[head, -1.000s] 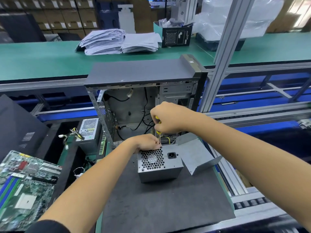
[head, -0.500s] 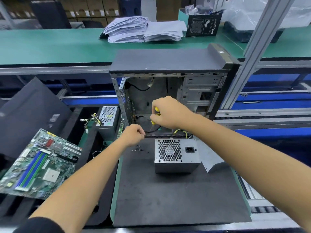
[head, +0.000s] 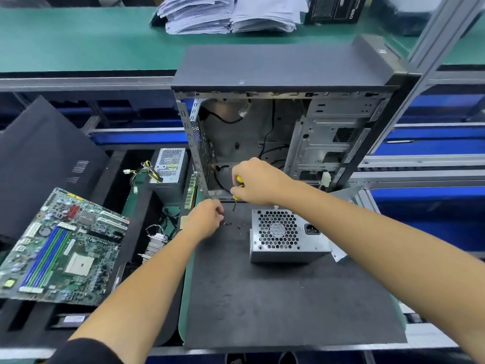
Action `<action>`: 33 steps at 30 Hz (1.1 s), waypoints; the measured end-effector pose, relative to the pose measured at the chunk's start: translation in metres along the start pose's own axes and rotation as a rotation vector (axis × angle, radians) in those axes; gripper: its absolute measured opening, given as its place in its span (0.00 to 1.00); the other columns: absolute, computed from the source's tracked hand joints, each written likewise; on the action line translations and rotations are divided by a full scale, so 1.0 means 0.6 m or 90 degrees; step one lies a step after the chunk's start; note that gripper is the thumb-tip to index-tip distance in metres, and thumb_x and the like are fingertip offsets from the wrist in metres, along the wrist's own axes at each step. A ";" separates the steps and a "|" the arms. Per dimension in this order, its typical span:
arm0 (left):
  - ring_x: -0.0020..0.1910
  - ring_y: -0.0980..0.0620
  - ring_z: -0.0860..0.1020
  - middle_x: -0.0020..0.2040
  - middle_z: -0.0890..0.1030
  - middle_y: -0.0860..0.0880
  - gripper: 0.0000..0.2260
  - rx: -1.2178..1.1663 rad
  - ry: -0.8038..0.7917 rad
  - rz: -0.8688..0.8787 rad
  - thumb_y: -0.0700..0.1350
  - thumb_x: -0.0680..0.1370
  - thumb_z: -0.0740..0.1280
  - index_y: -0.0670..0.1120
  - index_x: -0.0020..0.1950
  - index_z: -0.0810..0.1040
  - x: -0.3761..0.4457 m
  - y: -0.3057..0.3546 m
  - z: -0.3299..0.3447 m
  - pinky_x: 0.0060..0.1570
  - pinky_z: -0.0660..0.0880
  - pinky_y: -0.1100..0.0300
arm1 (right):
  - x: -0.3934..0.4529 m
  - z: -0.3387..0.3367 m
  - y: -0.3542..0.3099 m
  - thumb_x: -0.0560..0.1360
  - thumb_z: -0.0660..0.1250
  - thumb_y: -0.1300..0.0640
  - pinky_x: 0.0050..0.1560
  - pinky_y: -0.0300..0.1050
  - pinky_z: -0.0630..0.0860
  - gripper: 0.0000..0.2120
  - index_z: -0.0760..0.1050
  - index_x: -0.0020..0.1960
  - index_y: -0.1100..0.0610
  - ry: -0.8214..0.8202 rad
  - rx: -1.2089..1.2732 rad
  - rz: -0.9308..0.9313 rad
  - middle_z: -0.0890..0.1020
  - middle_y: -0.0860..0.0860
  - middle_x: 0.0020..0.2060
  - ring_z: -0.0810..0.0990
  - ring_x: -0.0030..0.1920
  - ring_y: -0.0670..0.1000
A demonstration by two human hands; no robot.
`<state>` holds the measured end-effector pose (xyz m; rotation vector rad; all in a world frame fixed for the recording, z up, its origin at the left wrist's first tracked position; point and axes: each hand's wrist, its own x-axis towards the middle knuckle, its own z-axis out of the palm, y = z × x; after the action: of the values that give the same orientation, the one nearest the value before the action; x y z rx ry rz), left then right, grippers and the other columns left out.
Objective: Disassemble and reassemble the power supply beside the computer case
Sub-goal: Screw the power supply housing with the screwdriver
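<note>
A grey power supply (head: 286, 236) with a honeycomb fan grille and a socket stands on the dark mat (head: 275, 306), just in front of the open computer case (head: 278, 119). Its loose metal cover (head: 346, 198) lies behind it to the right. My right hand (head: 258, 181) grips a yellow-handled screwdriver (head: 237, 191), tip down, left of the power supply. My left hand (head: 206, 219) is curled over several small black screws (head: 232, 224) on the mat; whether it pinches one I cannot tell.
A green motherboard (head: 60, 248) lies at the left on black foam. A second power supply (head: 169, 169) with loose wires stands left of the case, a heatsink (head: 154, 244) below it. A black side panel (head: 42, 158) leans far left. Paper stacks (head: 228, 14) sit on the green bench.
My left hand left the top of the power supply and came down to the screws on the mat. My right hand with the screwdriver moved left, off the unit. The view dropped closer.
</note>
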<state>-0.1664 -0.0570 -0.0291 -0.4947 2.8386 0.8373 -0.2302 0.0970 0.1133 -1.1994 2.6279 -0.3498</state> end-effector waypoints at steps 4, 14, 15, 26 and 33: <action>0.51 0.45 0.77 0.51 0.79 0.46 0.10 0.032 0.016 0.011 0.35 0.75 0.62 0.44 0.50 0.80 0.014 -0.008 0.009 0.51 0.74 0.55 | 0.006 0.002 0.008 0.75 0.65 0.55 0.40 0.50 0.79 0.08 0.77 0.46 0.60 -0.004 -0.002 0.005 0.81 0.55 0.38 0.80 0.39 0.56; 0.47 0.44 0.77 0.45 0.81 0.45 0.03 0.046 0.009 0.018 0.37 0.74 0.65 0.43 0.41 0.78 0.021 -0.006 0.009 0.46 0.75 0.54 | 0.006 -0.004 0.016 0.75 0.65 0.54 0.35 0.45 0.72 0.09 0.77 0.47 0.60 -0.007 0.007 0.002 0.81 0.57 0.42 0.79 0.42 0.58; 0.45 0.44 0.77 0.43 0.81 0.45 0.04 0.019 0.023 0.008 0.36 0.73 0.65 0.43 0.40 0.77 0.020 -0.003 0.006 0.45 0.75 0.55 | 0.005 -0.010 0.015 0.74 0.65 0.55 0.34 0.45 0.71 0.08 0.77 0.46 0.60 0.002 0.014 -0.004 0.80 0.56 0.41 0.79 0.43 0.58; 0.33 0.61 0.75 0.41 0.80 0.44 0.04 -0.381 0.061 0.058 0.33 0.75 0.67 0.34 0.45 0.81 -0.026 0.095 -0.076 0.34 0.72 0.72 | -0.025 -0.081 -0.033 0.70 0.67 0.57 0.32 0.44 0.62 0.13 0.76 0.45 0.69 0.117 0.052 -0.033 0.81 0.65 0.44 0.65 0.34 0.52; 0.34 0.53 0.73 0.37 0.79 0.44 0.09 -0.466 0.065 0.043 0.36 0.77 0.65 0.44 0.39 0.80 -0.105 0.098 -0.051 0.38 0.71 0.59 | -0.083 -0.095 -0.038 0.73 0.65 0.56 0.32 0.45 0.65 0.13 0.74 0.41 0.68 0.133 0.053 -0.057 0.81 0.62 0.42 0.69 0.34 0.53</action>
<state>-0.1290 -0.0102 0.0405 -0.5223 2.5601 1.9180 -0.1997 0.1272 0.1798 -1.3200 2.7065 -0.6257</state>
